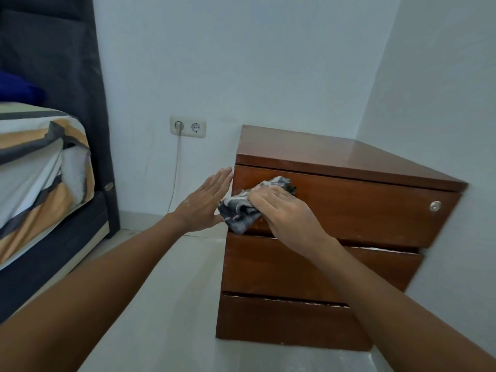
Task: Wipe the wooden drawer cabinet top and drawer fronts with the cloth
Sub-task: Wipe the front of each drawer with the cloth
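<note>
We press the cloth (241, 210), bunched in our right hand (284, 213), on the cabinet (335, 162) top drawer front (362, 210); all 3 drawers closed, contents hidden. Left hand (204, 205) flat, fingers straight, at cabinet's left edge.

Left hand (205, 204) flat, right hand (284, 213) curled

A double wall socket (188, 126) sits above and left of the fingers, one side plugged, its white cable (175, 170) hanging to the floor (166, 291). Farther left stands a bed (40, 162) with striped sheet, dark headboard (67, 49) and a blue pillow (18, 87).
</note>
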